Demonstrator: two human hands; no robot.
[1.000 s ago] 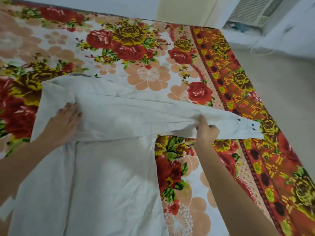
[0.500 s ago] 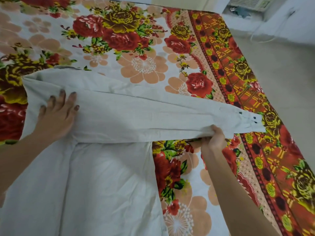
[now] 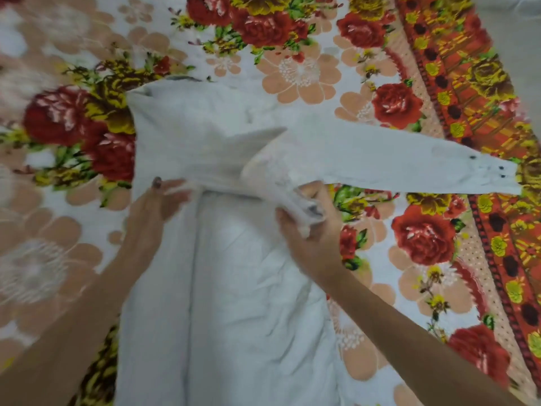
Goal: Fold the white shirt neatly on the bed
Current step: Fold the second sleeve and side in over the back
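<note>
The white shirt point(image 3: 228, 288) lies lengthwise on the floral bedsheet point(image 3: 298, 71), its body running toward me. One sleeve point(image 3: 409, 162) stretches out to the right, its buttoned cuff near the sheet's orange border. My right hand point(image 3: 310, 230) grips a bunched fold of shirt fabric at the base of that sleeve, lifting it slightly. My left hand point(image 3: 155, 203) holds the shirt's left side at the fold line, fingers on the cloth; motion blur hides their exact pose.
The bedsheet's orange patterned border point(image 3: 468, 83) runs down the right side, marking the bed edge. Pale floor point(image 3: 524, 39) shows at the top right corner. Sheet surface lies open to the left of the shirt.
The view swung left and down. My right hand moved left from the sleeve's underside and gathered fabric at the sleeve base. My left hand shifted right and down along the fold.
</note>
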